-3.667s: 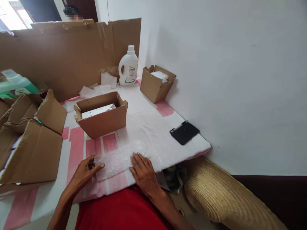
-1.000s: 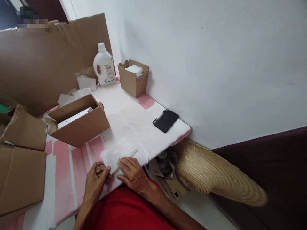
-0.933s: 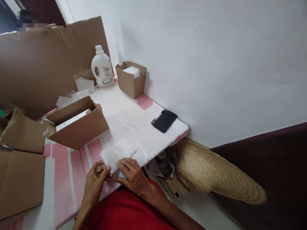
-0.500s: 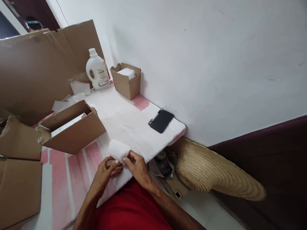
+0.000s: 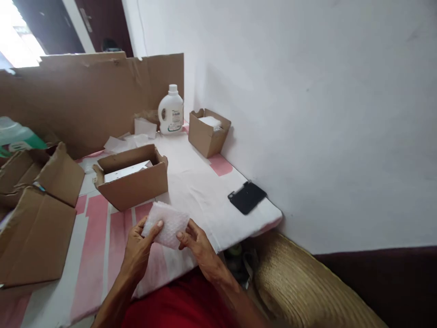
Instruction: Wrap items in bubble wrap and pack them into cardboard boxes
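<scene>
At lower centre of the frame, the left hand (image 5: pixel 138 246) and right hand (image 5: pixel 200 246) clamp their fingers (image 5: pixel 157 228) on 1 bubble-wrap packet (image 5: pixel 169 223), with 1 box (image 5: pixel 138 186) left of centre.

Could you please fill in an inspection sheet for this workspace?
Surface: creased pink-and-white tablecloth.
Work items: folded bubble wrap; contents, if any, cannot be made out.
Clutter: open cardboard box with a white item inside, smaller box by the wall, white bottle, black flat case.
Left hand: holds the wrap's left side.
Right hand: holds its right side.
Cables: apparently one thin cord along the wall.
Surroundings: upright cardboard panel; woven straw item, lower right.
</scene>
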The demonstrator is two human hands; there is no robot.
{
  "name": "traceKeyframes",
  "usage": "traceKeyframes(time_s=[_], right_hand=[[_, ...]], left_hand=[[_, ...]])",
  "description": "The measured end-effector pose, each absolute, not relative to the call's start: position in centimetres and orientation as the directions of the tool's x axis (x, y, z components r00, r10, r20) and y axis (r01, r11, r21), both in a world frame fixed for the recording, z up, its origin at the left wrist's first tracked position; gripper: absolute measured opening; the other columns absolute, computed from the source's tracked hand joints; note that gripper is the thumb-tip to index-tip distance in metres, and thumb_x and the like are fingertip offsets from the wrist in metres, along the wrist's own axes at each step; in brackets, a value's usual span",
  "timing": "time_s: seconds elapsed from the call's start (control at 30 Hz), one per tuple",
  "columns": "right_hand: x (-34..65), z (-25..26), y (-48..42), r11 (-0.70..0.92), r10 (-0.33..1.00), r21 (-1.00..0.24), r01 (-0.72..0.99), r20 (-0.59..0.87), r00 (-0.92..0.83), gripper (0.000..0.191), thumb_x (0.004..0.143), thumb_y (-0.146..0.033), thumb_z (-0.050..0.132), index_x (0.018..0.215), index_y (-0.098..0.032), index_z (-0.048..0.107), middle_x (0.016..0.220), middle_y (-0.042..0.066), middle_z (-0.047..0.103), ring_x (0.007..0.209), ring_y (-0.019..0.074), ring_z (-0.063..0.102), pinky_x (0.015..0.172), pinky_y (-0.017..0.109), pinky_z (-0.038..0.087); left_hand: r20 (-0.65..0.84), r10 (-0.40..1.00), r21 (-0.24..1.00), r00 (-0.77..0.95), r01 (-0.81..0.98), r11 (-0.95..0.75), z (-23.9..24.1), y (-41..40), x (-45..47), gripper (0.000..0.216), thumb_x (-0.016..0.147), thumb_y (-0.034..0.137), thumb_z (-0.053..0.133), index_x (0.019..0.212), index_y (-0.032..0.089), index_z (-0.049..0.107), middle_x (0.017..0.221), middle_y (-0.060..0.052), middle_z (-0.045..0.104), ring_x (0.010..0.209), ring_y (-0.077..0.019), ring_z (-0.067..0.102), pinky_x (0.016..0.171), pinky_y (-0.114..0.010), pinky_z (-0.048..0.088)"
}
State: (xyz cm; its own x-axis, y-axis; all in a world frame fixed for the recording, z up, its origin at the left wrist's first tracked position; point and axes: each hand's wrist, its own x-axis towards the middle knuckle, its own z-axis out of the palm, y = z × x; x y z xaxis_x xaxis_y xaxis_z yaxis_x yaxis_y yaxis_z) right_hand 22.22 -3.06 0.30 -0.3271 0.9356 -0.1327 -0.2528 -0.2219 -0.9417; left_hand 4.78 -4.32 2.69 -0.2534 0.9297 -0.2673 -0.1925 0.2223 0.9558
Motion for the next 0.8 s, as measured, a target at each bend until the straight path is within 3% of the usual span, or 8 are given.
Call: traceKeyframes(time_s=[0.13, 0.23, 0.33, 0.43, 0.5, 0.6, 0.7, 0.8], right_hand=[[20.4, 4.8, 1.4, -0.122, 0.934, -0.957, -0.264, -0.021, -0.356, 0.029, 0.083, -0.047, 0.074, 0.091, -0.019, 0.071, 0.077, -0.001, 0.061, 0.066, 0.0122, 0.046, 0.058, 0.025, 0.036], [18.8, 9.7, 6.5, 0.066, 0.928, -0.973, -0.223, 0.142, -0.345, 0.025, 0.081, -0.043, 0.076, 0.087, -0.019, 0.071, 0.075, -0.002, 0.059, 0.067, 0.0121, 0.045, 0.059, 0.025, 0.035], [16.3, 13.7, 12.4, 0.234, 0.889, -0.95, -0.208, 0.295, -0.35, 0.027, 0.08, -0.044, 0.074, 0.088, -0.019, 0.068, 0.077, -0.002, 0.058, 0.066, 0.0116, 0.045, 0.057, 0.024, 0.034], [13.3, 14.7, 17.4, 0.249, 0.814, -0.967, -0.051, 0.237, -0.531, 0.032, 0.078, -0.049, 0.071, 0.08, -0.018, 0.06, 0.071, -0.004, 0.052, 0.061, 0.0099, 0.042, 0.054, 0.023, 0.032], [11.6, 14.0, 19.6, 0.29, 0.729, -0.937, 0.196, 0.084, -0.679, 0.035, 0.078, -0.048, 0.07, 0.069, -0.019, 0.051, 0.064, -0.007, 0.044, 0.058, 0.0087, 0.038, 0.053, 0.023, 0.03], [10.3, 12.8, 21.0, 0.397, 0.656, -0.81, 0.432, -0.079, -0.751, 0.039, 0.076, -0.037, 0.073, 0.059, -0.02, 0.042, 0.057, -0.009, 0.037, 0.057, 0.0084, 0.037, 0.054, 0.023, 0.027], [9.9, 13.0, 21.0, 0.493, 0.704, -0.632, 0.598, -0.114, -0.701, 0.037, 0.075, -0.031, 0.078, 0.06, -0.019, 0.047, 0.058, -0.007, 0.046, 0.061, 0.0108, 0.045, 0.056, 0.024, 0.029], [10.0, 14.3, 20.2, 0.516, 0.796, -0.443, 0.733, -0.067, -0.602, 0.022, 0.076, -0.027, 0.079, 0.079, -0.019, 0.059, 0.079, 0.001, 0.062, 0.077, 0.0177, 0.057, 0.064, 0.027, 0.035]], left_hand=[[-0.08, 0.975, 0.996, -0.208, -0.067, 0.067, 7.1, -3.2, 3.1, 0.04, 0.078, 0.047, 0.076, 0.107, 0.019, 0.072, 0.099, -0.004, 0.075, 0.094, -0.0198, 0.067, 0.082, -0.028, 0.053], [0.08, 0.959, 0.997, -0.272, 0.039, -0.072, 10.9, -1.5, 0.5, 0.04, 0.082, 0.047, 0.073, 0.111, 0.021, 0.07, 0.106, -0.005, 0.074, 0.097, -0.0193, 0.067, 0.086, -0.028, 0.053], [0.244, 0.864, 0.966, -0.441, 0.192, -0.175, 13.9, 0.4, -2.8, 0.041, 0.082, 0.05, 0.072, 0.112, 0.023, 0.067, 0.109, -0.004, 0.073, 0.095, -0.0179, 0.068, 0.085, -0.028, 0.054], [0.347, 0.778, 0.918, -0.523, 0.358, -0.169, 15.2, 2.3, -5.6, 0.039, 0.084, 0.052, 0.068, 0.11, 0.023, 0.069, 0.101, -0.003, 0.074, 0.089, -0.0173, 0.068, 0.08, -0.029, 0.054], [0.374, 0.814, 0.876, -0.444, 0.458, -0.152, 15.2, 3.8, -7.0, 0.035, 0.085, 0.051, 0.065, 0.106, 0.024, 0.071, 0.098, -0.002, 0.074, 0.088, -0.0177, 0.068, 0.08, -0.03, 0.054], [0.346, 0.926, 0.782, -0.149, 0.592, -0.197, 14.2, 6.5, -8.4, 0.03, 0.086, 0.048, 0.062, 0.103, 0.025, 0.073, 0.102, -0.004, 0.074, 0.092, -0.0193, 0.069, 0.082, -0.032, 0.054], [0.238, 0.965, 0.672, 0.11, 0.699, -0.245, 12.8, 9.4, -9.4, 0.032, 0.083, 0.043, 0.064, 0.108, 0.026, 0.074, 0.11, -0.005, 0.072, 0.097, -0.0218, 0.068, 0.085, -0.035, 0.054], [0.116, 0.972, 0.588, 0.205, 0.774, -0.234, 12.1, 11.5, -9.9, 0.041, 0.078, 0.039, 0.069, 0.116, 0.026, 0.072, 0.116, -0.006, 0.07, 0.106, -0.0245, 0.066, 0.095, -0.038, 0.051]])
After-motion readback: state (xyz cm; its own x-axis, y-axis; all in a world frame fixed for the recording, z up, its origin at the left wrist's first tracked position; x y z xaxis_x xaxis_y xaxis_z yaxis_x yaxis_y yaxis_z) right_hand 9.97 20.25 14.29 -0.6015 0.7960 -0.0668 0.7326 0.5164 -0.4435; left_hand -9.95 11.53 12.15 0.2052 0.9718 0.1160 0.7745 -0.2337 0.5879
